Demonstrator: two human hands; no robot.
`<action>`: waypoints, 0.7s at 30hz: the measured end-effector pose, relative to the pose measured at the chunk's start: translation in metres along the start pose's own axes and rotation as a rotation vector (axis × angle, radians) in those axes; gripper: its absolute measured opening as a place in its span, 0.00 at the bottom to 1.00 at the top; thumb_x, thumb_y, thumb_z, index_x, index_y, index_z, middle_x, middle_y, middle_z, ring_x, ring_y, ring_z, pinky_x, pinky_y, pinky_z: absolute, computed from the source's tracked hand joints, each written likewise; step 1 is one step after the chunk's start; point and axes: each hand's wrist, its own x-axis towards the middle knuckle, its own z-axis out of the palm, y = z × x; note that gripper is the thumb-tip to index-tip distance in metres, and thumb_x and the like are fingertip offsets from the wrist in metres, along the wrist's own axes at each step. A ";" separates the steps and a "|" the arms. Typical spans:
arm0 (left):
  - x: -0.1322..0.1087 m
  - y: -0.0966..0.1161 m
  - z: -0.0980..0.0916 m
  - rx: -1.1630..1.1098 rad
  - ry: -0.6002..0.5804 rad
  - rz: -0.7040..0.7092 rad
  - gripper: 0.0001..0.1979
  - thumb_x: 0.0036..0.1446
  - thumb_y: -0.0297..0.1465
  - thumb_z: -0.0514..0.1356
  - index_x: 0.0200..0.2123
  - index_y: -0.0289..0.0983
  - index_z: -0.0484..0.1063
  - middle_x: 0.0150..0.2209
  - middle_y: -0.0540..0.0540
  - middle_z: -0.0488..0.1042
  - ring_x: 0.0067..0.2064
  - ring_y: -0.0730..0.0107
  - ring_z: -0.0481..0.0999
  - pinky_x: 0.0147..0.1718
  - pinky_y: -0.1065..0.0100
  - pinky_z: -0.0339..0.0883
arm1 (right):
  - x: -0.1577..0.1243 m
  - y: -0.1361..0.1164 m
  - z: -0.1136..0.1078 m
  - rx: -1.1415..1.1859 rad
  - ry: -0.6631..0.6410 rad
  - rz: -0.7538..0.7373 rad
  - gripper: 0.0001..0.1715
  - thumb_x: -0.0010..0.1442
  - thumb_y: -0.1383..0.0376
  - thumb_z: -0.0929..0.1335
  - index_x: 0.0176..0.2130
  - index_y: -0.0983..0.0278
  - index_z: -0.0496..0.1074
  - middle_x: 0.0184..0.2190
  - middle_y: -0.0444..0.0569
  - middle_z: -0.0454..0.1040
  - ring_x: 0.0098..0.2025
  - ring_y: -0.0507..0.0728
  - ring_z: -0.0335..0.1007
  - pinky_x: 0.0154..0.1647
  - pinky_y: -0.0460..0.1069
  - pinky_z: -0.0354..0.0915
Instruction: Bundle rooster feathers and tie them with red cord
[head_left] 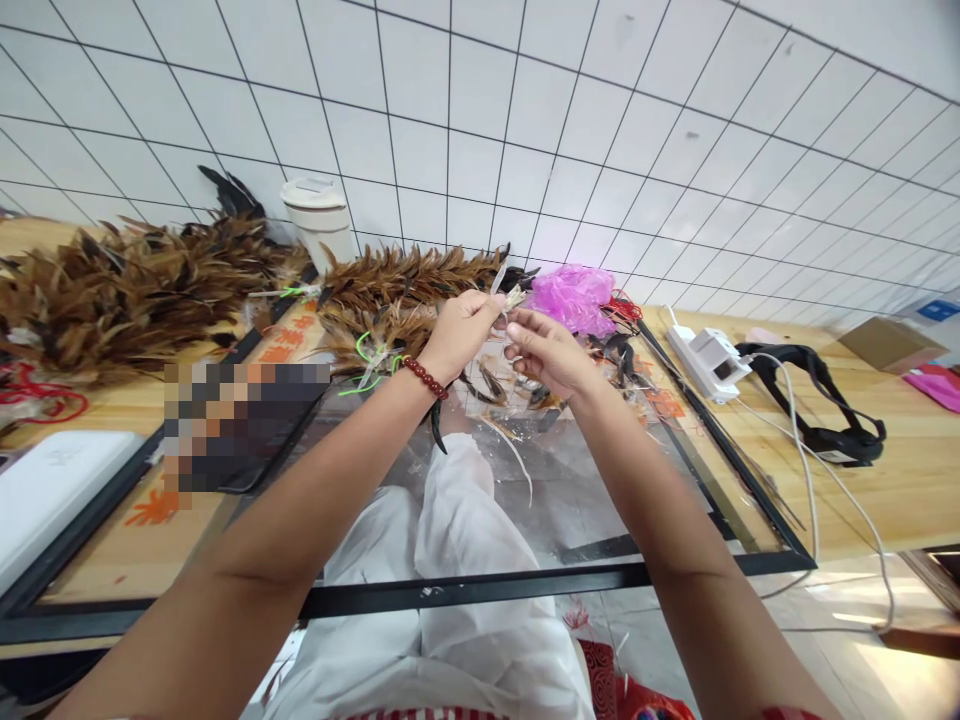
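Observation:
My left hand (459, 335) is closed in a pinch on a small pale bundle of feather quills (510, 297), held above a glass table top (600, 480). A dark red bead bracelet (426, 378) sits on that wrist. My right hand (546, 350) meets the left one, its fingers curled and touching the same bundle from the right. Just behind the hands lies a long row of brown feathers (409, 280). Loose feathers (495, 385) are scattered on the glass under the hands.
A big heap of brown feathers (112, 290) lies far left, a white cup (321, 218) behind it. A crumpled pink plastic bag (574, 297) is right of the hands. A white power strip (709, 360), black strap (825, 400) and cardboard box (889, 343) sit right.

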 end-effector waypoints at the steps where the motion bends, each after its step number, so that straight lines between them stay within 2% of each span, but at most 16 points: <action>1: -0.001 0.000 0.001 -0.012 0.005 0.002 0.18 0.54 0.40 0.58 0.18 0.35 0.64 0.17 0.52 0.60 0.20 0.78 0.59 0.20 0.73 0.51 | 0.000 0.001 0.000 -0.039 -0.027 0.007 0.23 0.41 0.56 0.78 0.35 0.63 0.71 0.32 0.43 0.73 0.24 0.45 0.65 0.20 0.40 0.60; 5: -0.005 0.004 0.003 -0.103 -0.001 -0.072 0.17 0.56 0.37 0.56 0.19 0.34 0.65 0.14 0.54 0.56 0.17 0.80 0.55 0.17 0.74 0.47 | 0.000 0.003 -0.008 -0.103 -0.118 0.074 0.21 0.41 0.55 0.78 0.25 0.66 0.69 0.22 0.42 0.70 0.20 0.45 0.61 0.19 0.41 0.57; 9: -0.008 0.008 0.003 -0.222 -0.133 -0.150 0.14 0.54 0.37 0.59 0.23 0.33 0.69 0.15 0.54 0.58 0.16 0.82 0.55 0.14 0.75 0.43 | 0.002 -0.004 -0.028 -0.149 -0.090 0.027 0.20 0.42 0.56 0.78 0.26 0.67 0.70 0.21 0.41 0.69 0.20 0.44 0.59 0.20 0.41 0.54; 12: -0.010 0.008 0.002 -0.318 -0.247 -0.171 0.13 0.47 0.37 0.66 0.26 0.33 0.71 0.17 0.53 0.63 0.16 0.82 0.59 0.13 0.76 0.46 | 0.004 -0.009 -0.039 -0.169 -0.014 -0.080 0.20 0.42 0.56 0.78 0.27 0.66 0.71 0.20 0.40 0.66 0.20 0.45 0.57 0.19 0.42 0.52; 15: -0.011 0.007 0.002 -0.347 -0.340 -0.175 0.15 0.43 0.38 0.69 0.27 0.32 0.72 0.18 0.52 0.66 0.17 0.81 0.62 0.15 0.76 0.53 | 0.005 -0.011 -0.043 -0.127 0.005 -0.112 0.21 0.40 0.55 0.78 0.26 0.65 0.69 0.18 0.38 0.62 0.19 0.44 0.52 0.18 0.42 0.48; 18: -0.013 0.007 0.004 -0.347 -0.395 -0.218 0.17 0.44 0.40 0.69 0.24 0.32 0.70 0.17 0.51 0.67 0.17 0.80 0.64 0.16 0.76 0.57 | 0.003 -0.012 -0.040 -0.101 -0.042 -0.135 0.21 0.42 0.56 0.78 0.28 0.65 0.71 0.19 0.38 0.62 0.20 0.45 0.51 0.19 0.43 0.49; 21: -0.015 0.008 0.006 -0.352 -0.381 -0.266 0.18 0.46 0.40 0.68 0.22 0.33 0.68 0.16 0.51 0.65 0.16 0.80 0.63 0.15 0.76 0.54 | -0.001 -0.014 -0.035 -0.108 -0.102 -0.156 0.20 0.45 0.55 0.77 0.34 0.64 0.73 0.19 0.38 0.61 0.19 0.44 0.49 0.19 0.43 0.49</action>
